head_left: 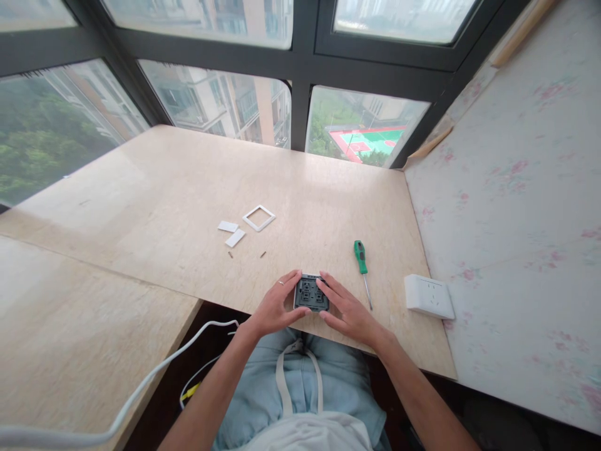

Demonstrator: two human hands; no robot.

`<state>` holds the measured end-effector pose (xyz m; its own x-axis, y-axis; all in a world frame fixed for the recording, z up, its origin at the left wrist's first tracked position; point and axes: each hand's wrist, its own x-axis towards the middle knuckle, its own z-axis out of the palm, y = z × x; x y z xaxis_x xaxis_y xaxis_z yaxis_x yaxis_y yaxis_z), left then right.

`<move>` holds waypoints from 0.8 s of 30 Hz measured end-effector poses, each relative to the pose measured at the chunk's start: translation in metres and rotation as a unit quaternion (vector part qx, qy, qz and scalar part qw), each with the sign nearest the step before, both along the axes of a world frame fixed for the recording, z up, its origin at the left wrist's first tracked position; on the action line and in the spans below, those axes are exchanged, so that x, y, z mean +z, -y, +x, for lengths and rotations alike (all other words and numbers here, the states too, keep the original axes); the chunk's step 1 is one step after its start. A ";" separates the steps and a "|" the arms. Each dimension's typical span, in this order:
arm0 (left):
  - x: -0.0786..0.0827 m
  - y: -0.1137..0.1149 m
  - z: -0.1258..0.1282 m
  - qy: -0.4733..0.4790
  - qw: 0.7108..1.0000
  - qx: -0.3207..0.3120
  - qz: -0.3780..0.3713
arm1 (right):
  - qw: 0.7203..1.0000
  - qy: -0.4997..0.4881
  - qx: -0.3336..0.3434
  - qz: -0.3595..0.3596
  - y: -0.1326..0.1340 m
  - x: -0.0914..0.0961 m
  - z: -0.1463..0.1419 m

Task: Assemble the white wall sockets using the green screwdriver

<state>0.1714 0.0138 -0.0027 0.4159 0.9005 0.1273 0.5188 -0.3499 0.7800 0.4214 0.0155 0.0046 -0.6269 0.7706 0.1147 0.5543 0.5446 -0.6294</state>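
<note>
A square wall switch body [310,293] with a dark grey mechanism and pale edges rests near the table's front edge. My left hand [280,302] grips its left side, fingers at the far corner and thumb at the near one. On the opposite side my right hand [346,307] holds it, with a fingertip on the dark face. Farther off lie a white square frame [271,220] and two white rocker plates, one [228,226] touching or almost touching the other [235,238]. Two small screws [263,254] [230,254] are nearer me. A green-handled screwdriver [360,257] lies to the right.
A white socket box [429,297] stands against the papered wall [511,232] at right. Windows border the back of the beige tabletop [188,181]. A thick white cable [154,373] crosses the lower left, over the gap beside the left tabletop.
</note>
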 end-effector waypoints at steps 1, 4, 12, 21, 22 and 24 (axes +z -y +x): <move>0.000 0.000 0.000 0.000 1.000 0.000 0.001 | 1.000 -0.002 -0.001 0.007 0.000 -0.001 0.000; 0.000 0.000 0.000 -0.002 1.000 -0.001 0.001 | 1.000 0.001 -0.004 0.024 -0.001 -0.001 0.000; 0.000 0.001 0.001 -0.008 1.000 0.004 0.000 | 0.998 0.031 -0.015 0.059 -0.003 0.007 -0.001; 0.001 0.001 0.003 -0.021 1.000 0.014 0.003 | 0.999 0.016 0.000 0.049 -0.003 -0.009 0.003; 0.001 0.001 0.003 -0.020 1.000 0.014 0.005 | 0.999 0.015 -0.003 0.049 -0.002 -0.011 0.003; 0.001 0.001 0.003 -0.017 1.000 0.014 0.008 | 0.999 0.011 -0.011 0.050 -0.001 -0.014 0.004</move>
<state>0.1742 0.0124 -0.0021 0.3942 0.9100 0.1287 0.5544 -0.3471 0.7564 0.4253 0.0167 -0.0094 -0.6123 0.7703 0.1780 0.5801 0.5907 -0.5610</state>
